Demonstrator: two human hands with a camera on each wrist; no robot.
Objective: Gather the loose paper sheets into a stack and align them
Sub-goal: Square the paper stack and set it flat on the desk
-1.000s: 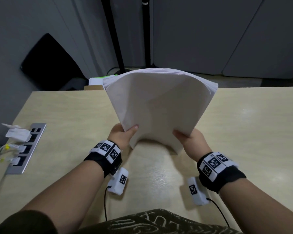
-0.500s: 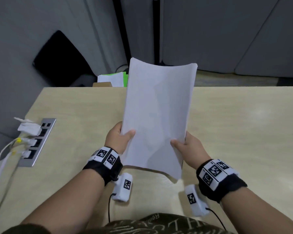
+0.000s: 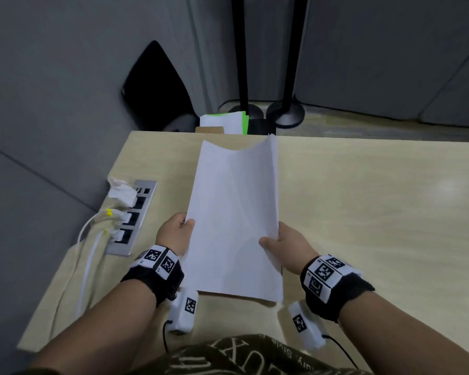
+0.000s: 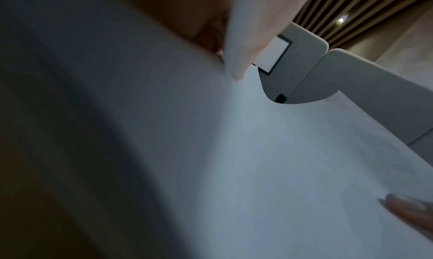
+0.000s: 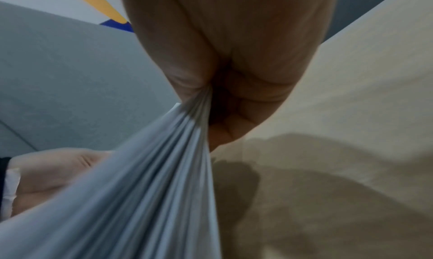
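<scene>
A stack of white paper sheets (image 3: 234, 217) hangs above the light wooden table (image 3: 363, 201), lengthwise away from me and bowed into a trough. My left hand (image 3: 175, 234) grips its left long edge with the thumb on top. My right hand (image 3: 284, 246) pinches the right long edge. In the right wrist view the sheet edges (image 5: 150, 179) fan out from the pinch of my right hand (image 5: 225, 103). In the left wrist view the top sheet (image 4: 257, 161) fills the frame under my left thumb (image 4: 248, 40), with a right fingertip (image 4: 407, 207) at the far edge.
A metal socket strip (image 3: 132, 217) with white plugs and cables is set into the table's left side. Beyond the far edge lie white and green papers (image 3: 225, 121) and two black stand bases (image 3: 284, 113). Grey partitions enclose the desk.
The stack has been lowered from upright to nearly flat over the table, and its bend changed from an arch to a trough. Both hands slid along the long edges.
</scene>
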